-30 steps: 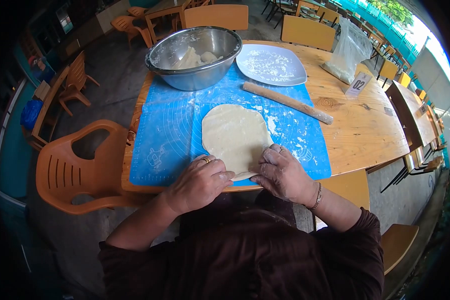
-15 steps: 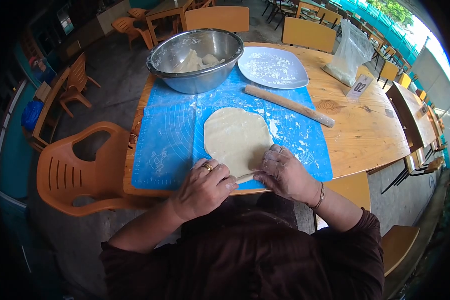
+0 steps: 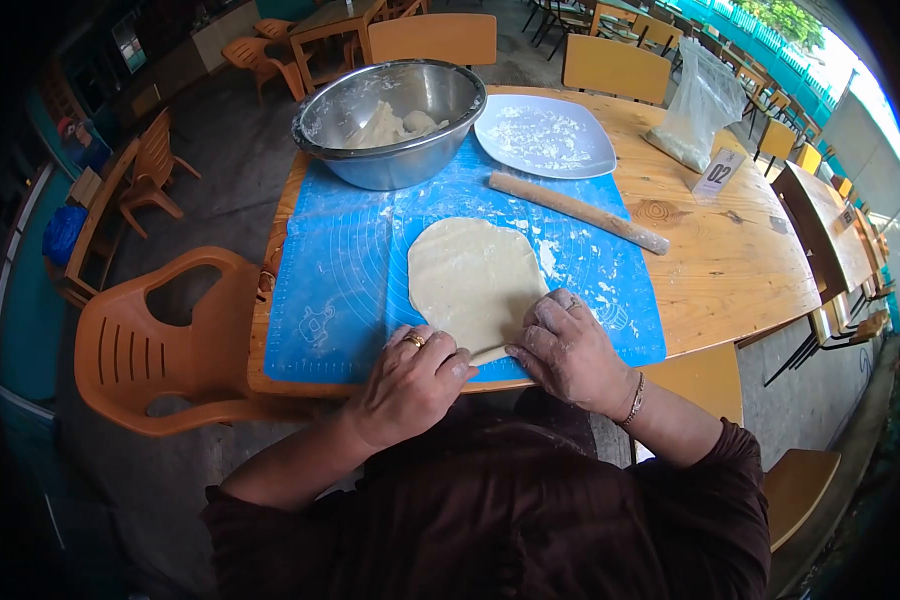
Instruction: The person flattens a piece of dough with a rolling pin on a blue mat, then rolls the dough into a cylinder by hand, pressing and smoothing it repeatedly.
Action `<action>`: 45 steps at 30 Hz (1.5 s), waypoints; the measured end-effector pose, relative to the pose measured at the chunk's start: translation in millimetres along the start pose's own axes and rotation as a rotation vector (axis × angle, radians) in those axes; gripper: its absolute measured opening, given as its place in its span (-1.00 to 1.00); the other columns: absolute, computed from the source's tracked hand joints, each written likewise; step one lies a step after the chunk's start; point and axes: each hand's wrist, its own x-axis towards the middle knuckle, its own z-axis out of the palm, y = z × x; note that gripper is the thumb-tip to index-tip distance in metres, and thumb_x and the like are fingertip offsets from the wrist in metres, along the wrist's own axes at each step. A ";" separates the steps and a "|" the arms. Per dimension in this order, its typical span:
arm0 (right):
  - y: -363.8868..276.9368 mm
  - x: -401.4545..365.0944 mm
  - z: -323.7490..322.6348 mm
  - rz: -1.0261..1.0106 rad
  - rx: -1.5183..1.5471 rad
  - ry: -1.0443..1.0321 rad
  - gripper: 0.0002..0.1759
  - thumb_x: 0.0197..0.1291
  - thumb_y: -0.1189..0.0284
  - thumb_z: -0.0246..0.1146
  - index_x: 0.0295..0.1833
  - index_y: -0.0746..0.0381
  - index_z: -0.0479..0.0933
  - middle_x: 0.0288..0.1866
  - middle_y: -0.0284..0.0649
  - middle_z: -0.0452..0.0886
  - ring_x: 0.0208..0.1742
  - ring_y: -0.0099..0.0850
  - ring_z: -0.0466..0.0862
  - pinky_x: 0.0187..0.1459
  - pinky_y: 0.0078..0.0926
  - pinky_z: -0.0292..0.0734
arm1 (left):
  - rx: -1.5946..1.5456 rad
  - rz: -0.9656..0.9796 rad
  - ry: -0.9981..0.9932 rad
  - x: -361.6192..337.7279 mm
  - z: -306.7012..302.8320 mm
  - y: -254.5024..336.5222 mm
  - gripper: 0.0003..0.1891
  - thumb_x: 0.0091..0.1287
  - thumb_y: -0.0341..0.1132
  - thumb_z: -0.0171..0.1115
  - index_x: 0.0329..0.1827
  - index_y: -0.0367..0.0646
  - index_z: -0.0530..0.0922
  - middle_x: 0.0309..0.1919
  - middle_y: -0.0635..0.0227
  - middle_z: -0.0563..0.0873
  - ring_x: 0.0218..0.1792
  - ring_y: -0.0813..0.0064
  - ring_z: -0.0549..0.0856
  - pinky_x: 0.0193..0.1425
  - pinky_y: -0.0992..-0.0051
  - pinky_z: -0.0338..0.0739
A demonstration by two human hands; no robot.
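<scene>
A flat, roundish sheet of dough (image 3: 475, 275) lies on the blue baking mat (image 3: 340, 280), its near edge folded into a narrow roll. My left hand (image 3: 415, 375), with a ring on it, has its curled fingers closed on the left end of that edge. At the right end, my floury right hand (image 3: 570, 355) grips the dough between thumb and fingers. Both hands are at the table's front edge, and they partly cover the rolled edge. Beyond the dough, a wooden rolling pin (image 3: 580, 212) rests diagonally on the mat.
At the back, a steel bowl (image 3: 395, 165) holds more dough, beside a floured white plate (image 3: 590, 160). A clear plastic bag of flour (image 3: 695, 115) and a card marked 02 (image 3: 718, 175) stand on the wooden table (image 3: 740, 255). To the left is an orange chair (image 3: 160, 340).
Very little differs. Both hands keep hold of the dough's near edge with slight finger shifts, and the dough, bowl and rolling pin stay in place.
</scene>
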 end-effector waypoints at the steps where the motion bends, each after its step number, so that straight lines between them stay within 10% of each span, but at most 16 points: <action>1: -0.5 -0.4 -1.2 0.002 0.000 0.000 -0.83 0.15 0.39 0.43 -0.24 0.24 0.64 -0.19 -0.14 0.50 -0.06 -0.10 0.52 0.00 -0.16 0.46 | -0.047 -0.015 -0.001 0.5 0.0 -0.7 -0.83 0.20 -0.39 0.47 -0.18 -0.19 0.68 -0.32 0.31 0.61 -0.32 0.26 0.60 -0.13 0.26 0.50; 45: 19.6 -8.3 -22.5 0.087 0.079 -0.086 -0.79 0.11 0.43 0.46 -0.15 0.21 0.64 -0.10 -0.15 0.51 -0.01 -0.10 0.52 0.03 -0.15 0.46 | -0.105 -0.048 -0.078 2.0 -9.9 -11.8 -0.78 0.23 -0.43 0.43 -0.08 -0.26 0.69 -0.30 0.29 0.63 -0.26 0.25 0.66 -0.07 0.27 0.56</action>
